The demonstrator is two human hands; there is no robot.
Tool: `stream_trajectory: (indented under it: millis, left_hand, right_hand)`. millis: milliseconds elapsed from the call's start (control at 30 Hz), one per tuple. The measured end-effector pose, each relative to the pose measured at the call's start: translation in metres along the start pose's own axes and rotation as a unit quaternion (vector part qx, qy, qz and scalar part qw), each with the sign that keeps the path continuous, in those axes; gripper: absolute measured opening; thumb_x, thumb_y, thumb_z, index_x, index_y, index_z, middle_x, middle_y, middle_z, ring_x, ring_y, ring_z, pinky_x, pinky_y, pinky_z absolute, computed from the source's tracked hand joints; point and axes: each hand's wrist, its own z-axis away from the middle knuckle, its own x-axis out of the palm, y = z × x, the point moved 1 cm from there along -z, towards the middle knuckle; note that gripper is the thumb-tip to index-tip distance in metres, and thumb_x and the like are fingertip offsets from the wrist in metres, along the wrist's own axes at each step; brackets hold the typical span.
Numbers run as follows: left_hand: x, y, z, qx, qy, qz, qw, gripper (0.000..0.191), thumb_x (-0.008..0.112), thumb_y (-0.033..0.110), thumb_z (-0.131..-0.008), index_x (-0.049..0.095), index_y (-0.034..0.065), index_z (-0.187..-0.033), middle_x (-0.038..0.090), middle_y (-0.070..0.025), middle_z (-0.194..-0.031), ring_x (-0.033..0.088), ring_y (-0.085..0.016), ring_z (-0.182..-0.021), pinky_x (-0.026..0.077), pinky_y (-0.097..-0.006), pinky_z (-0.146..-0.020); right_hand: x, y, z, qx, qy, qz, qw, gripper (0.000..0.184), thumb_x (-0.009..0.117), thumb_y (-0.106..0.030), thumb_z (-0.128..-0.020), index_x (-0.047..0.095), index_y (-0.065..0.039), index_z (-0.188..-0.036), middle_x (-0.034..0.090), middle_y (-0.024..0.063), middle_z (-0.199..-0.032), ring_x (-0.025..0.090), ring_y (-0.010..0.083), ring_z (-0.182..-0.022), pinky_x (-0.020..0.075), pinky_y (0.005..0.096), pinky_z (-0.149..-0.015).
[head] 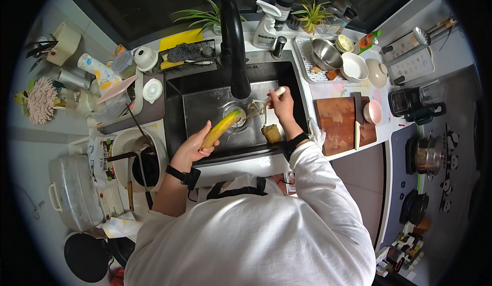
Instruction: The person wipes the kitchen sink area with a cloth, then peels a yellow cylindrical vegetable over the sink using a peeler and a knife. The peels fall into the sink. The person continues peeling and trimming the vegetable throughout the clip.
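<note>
Over the near part of a dark sink (207,94), my left hand (196,144) grips a long yellow-green vegetable or fruit (223,127), its tip angled up towards the drain. My right hand (282,103) holds a white-handled peeler (276,93), partly hidden by my fingers, apart from the yellow piece. Thin strips of peel (255,109) hang near the peeler and lie by the drain. A brownish, rough lump (271,133) rests on the sink floor below my right hand.
A black faucet (234,55) arches over the sink. Rightward, a wooden cutting board (334,122) bears a knife (357,132) beside a pink bowl (373,112). A drying tray (300,61) holds bowls. Leftward stands a white basin (159,144) with long-handled utensils.
</note>
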Motion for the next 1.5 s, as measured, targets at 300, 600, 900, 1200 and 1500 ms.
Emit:
stream_trajectory:
  millis: [300,600,900,1200,1500]
  left_hand:
    - [0.008,-0.005,-0.014,0.036,0.033,-0.117,0.992,0.045,0.045,0.049,-0.102,0.055,0.0068,-0.116,0.059,-0.0077,-0.086,0.051,-0.013,-0.054,0.032,-0.0220,-0.038]
    - [0.002,-0.001,-0.006,0.043,0.061,-0.087,0.993,0.039,0.041,0.040,-0.105,0.054,0.0063,-0.118,0.064,-0.0105,-0.090,0.054,-0.014,-0.058,0.034,-0.0220,-0.038]
    - [-0.006,-0.005,-0.005,-0.005,-0.002,-0.007,1.000,0.040,0.040,0.038,-0.106,0.053,0.0029,-0.122,0.059,-0.0130,-0.091,0.040,-0.010,-0.054,0.029,-0.0179,-0.038]
    - [-0.005,-0.002,0.002,-0.023,-0.003,0.048,0.999,0.044,0.049,0.044,-0.102,0.055,0.0052,-0.122,0.059,-0.0099,-0.089,0.037,-0.005,-0.049,0.028,-0.0152,-0.036]
    - [-0.008,-0.001,0.010,-0.046,-0.069,0.054,0.995,0.047,0.050,0.043,-0.102,0.052,0.0062,-0.130,0.056,-0.0062,-0.085,0.034,-0.004,-0.048,0.027,-0.0141,-0.037]
  right_hand:
    - [0.055,-0.053,0.069,-0.030,-0.279,-0.172,0.944,0.018,0.062,-0.012,-0.097,0.047,-0.003,-0.100,0.068,0.0111,-0.084,0.060,0.0110,-0.053,0.0475,0.0230,-0.045]
    - [0.026,-0.044,0.037,-0.007,-0.108,-0.106,0.989,0.022,0.065,-0.017,-0.095,0.048,-0.004,-0.096,0.069,0.0085,-0.078,0.059,0.0106,-0.049,0.0459,0.0250,-0.043]
    - [0.030,-0.020,0.026,-0.019,-0.111,-0.092,0.989,0.019,0.063,-0.012,-0.096,0.047,-0.002,-0.099,0.068,0.0107,-0.083,0.058,0.0106,-0.053,0.0488,0.0250,-0.047]
    - [0.033,-0.048,0.051,-0.012,-0.150,-0.173,0.974,0.018,0.060,-0.012,-0.098,0.045,-0.004,-0.102,0.068,0.0101,-0.084,0.057,0.0097,-0.052,0.0460,0.0240,-0.046]
    - [0.015,-0.023,0.024,-0.081,-0.019,0.018,0.996,0.022,0.065,-0.015,-0.095,0.047,-0.002,-0.097,0.068,0.0076,-0.078,0.058,0.0102,-0.052,0.0471,0.0266,-0.046]
